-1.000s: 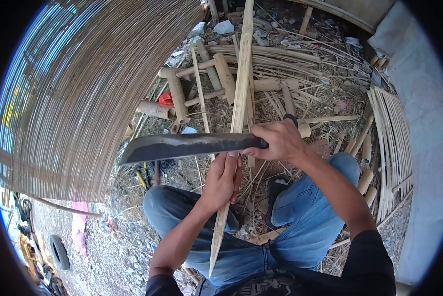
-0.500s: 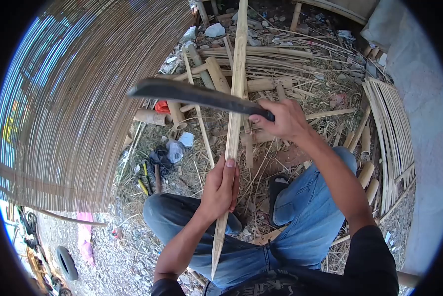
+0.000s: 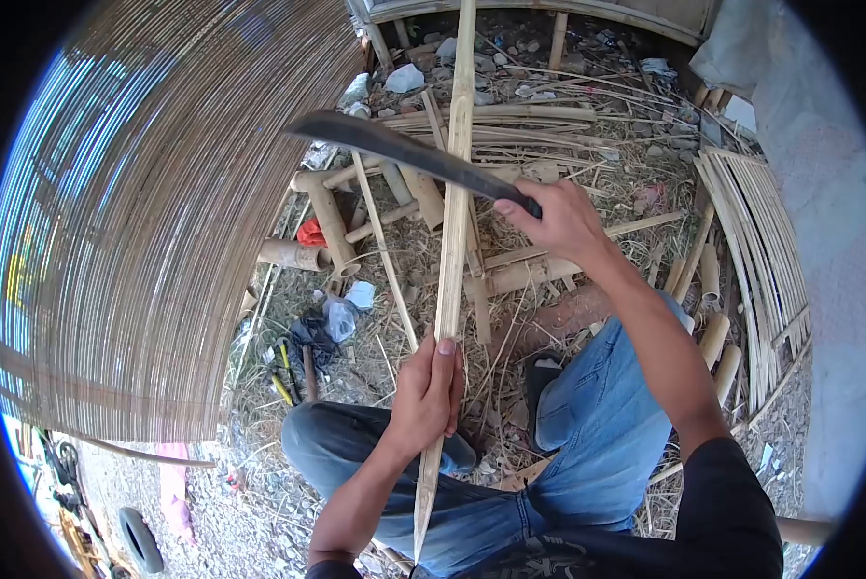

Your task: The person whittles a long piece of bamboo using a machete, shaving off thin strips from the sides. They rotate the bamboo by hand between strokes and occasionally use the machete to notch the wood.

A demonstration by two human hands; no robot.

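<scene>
My left hand [image 3: 427,394] is wrapped round a long, pale bamboo strip [image 3: 455,236]. The strip runs from the top of the view down to a pointed end near my lap. In my right hand [image 3: 560,222] is the dark handle of a machete [image 3: 385,147]. Its long, dark blade reaches left and overlaps the upper part of the strip, with the broad tip beyond it. My left thumb lies along the strip, well below the blade.
Cut bamboo tubes [image 3: 332,224] and loose strips lie on the straw-covered ground ahead. A slatted bamboo screen [image 3: 163,222] hangs at left; a slatted panel [image 3: 756,261] leans at right. Yellow-handled tools [image 3: 283,374] and a clear plastic bag [image 3: 338,318] lie by my left knee.
The view has tilted upward a little, so the ground pieces sit differently in it. The machete blade has shifted slightly right across the strip. Both hands keep their grip.
</scene>
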